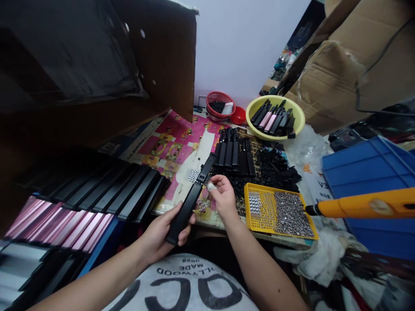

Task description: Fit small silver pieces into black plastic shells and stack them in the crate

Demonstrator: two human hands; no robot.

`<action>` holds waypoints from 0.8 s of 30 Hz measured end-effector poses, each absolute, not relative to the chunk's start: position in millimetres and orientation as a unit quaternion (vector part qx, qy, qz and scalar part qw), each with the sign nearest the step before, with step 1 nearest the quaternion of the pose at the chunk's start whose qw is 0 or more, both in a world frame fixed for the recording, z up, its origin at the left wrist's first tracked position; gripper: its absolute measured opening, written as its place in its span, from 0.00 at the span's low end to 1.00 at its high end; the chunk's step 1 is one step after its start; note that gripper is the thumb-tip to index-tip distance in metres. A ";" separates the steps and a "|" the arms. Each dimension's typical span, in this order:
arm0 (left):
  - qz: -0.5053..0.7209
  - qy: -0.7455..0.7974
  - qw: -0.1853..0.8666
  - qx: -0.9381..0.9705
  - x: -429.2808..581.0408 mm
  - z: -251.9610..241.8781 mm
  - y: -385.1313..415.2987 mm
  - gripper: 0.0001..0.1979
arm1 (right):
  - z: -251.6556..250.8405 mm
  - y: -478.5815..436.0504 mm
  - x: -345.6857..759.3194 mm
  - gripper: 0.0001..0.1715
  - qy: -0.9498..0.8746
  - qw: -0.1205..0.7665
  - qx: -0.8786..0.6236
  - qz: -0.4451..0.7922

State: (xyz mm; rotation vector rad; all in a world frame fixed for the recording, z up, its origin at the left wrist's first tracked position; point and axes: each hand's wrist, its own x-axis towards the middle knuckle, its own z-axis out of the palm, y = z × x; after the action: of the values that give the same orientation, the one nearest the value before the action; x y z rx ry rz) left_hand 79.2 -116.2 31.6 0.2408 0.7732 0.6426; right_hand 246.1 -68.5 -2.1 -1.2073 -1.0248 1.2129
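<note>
My left hand [162, 235] is closed around the lower end of a long black bar-shaped part [191, 199], which slants up and to the right over the table. My right hand [222, 196] is pinched beside the bar's upper half, with a white wrap on one fingertip. Whether the pinch holds a small piece I cannot make out. Just under the hands lie small heaps of shiny screws [194, 175] on a pink printed sheet [177, 142].
A yellow tray [249, 216] of small screws sits right of my hands. An orange power screwdriver [363, 207] hangs over it. Black parts [233, 153] lie behind, with a yellow bowl [300, 116], a red basket [220, 97] and a blue bin [372, 168]. Stacked black and pink bars [81, 207] fill the left.
</note>
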 end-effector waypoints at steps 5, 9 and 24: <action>0.288 0.300 0.908 0.055 86.8 36.1 -118.3 0.19 | 21.1 -75.2 230.4 0.08 -0.295 0.645 -0.465 0.530; 0.288 0.306 0.905 0.071 91.7 37.8 -119.2 0.18 | 22.2 -81.1 228.5 0.09 -0.298 0.651 -0.491 0.496; 0.205 0.353 0.910 0.072 88.7 44.9 -122.1 0.19 | 22.5 -91.9 243.8 0.20 -0.201 0.567 -0.300 0.740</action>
State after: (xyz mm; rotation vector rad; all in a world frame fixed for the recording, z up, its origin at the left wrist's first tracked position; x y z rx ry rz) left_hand 88.7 -122.1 44.9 0.1480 0.7282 0.4224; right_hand 243.8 -91.9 22.5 -0.7058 -0.4715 1.7395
